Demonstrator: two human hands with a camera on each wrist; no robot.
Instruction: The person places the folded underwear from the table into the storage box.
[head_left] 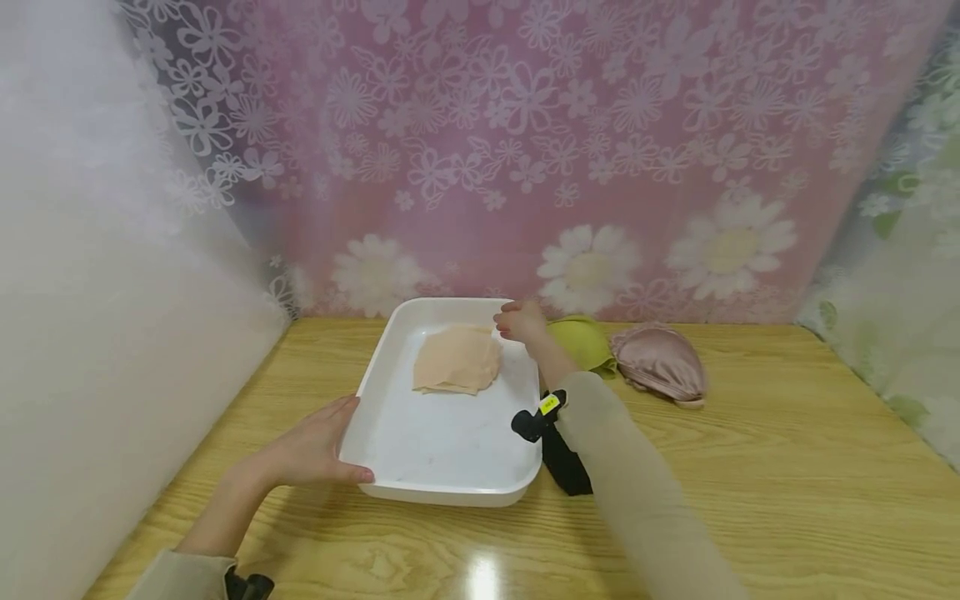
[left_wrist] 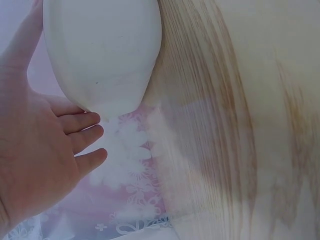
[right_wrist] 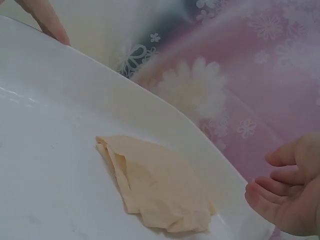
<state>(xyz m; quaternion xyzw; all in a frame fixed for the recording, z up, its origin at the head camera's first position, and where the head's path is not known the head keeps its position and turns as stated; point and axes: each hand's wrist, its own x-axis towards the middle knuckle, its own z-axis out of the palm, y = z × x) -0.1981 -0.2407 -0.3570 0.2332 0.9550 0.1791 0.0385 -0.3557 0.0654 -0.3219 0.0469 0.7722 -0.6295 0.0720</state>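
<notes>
on my feed a white tray (head_left: 442,442) stands on the wood-grain surface (head_left: 750,492), and a folded peach cloth (head_left: 456,358) lies in it, towards its far end, with a few loose edges showing along the folds.

i see the left hand (head_left: 315,446) at the tray's left side: its fingers are straight along the outer wall and the thumb lies at the near left corner of the rim, so it touches the tray without curling round it. i read the right hand (head_left: 521,321) as released, fingers loosely bent and holding nothing i can see, at the tray's far right corner; whether its fingertips touch the rim i cannot tell.

just right of the tray's far part i have a yellow-green bra (head_left: 581,343), partly covered by the right forearm, and further right from the tray, beside it, a pink satin bra (head_left: 660,362). a black item (head_left: 564,467) lies close to the tray's right wall, too hidden by the beige sleeve (head_left: 637,467) for me to name. behind the tray hangs a pink floral curtain (head_left: 480,125).
</notes>
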